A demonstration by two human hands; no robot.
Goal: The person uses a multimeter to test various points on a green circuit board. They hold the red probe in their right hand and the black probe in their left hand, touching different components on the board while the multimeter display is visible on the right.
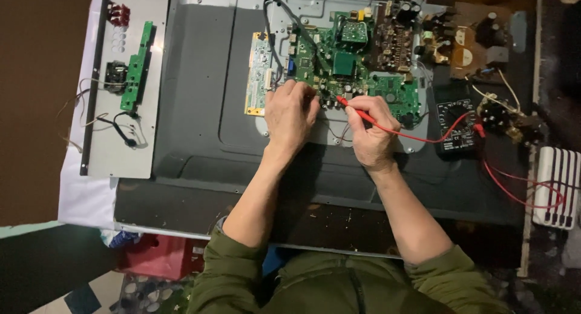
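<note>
A green circuit board (pixel 345 66) is mounted on the grey metal back of a flat screen panel (pixel 200 108). My right hand (pixel 370 132) grips a red test probe (pixel 357 111) like a pen, its tip touching the board's lower edge. From the probe a red lead (pixel 423 137) runs right to a black multimeter (pixel 457 125). My left hand (pixel 292 113) rests with curled fingers on the board's lower left part, beside a small yellow-edged board (pixel 259 72); whether it holds anything is hidden.
A grey metal strip (pixel 130 138) at the left carries a narrow green board (pixel 139 66) and loose wires. A brown power board (pixel 466 41) lies at the upper right. A white power strip (pixel 557 187) sits at the right edge with red wires.
</note>
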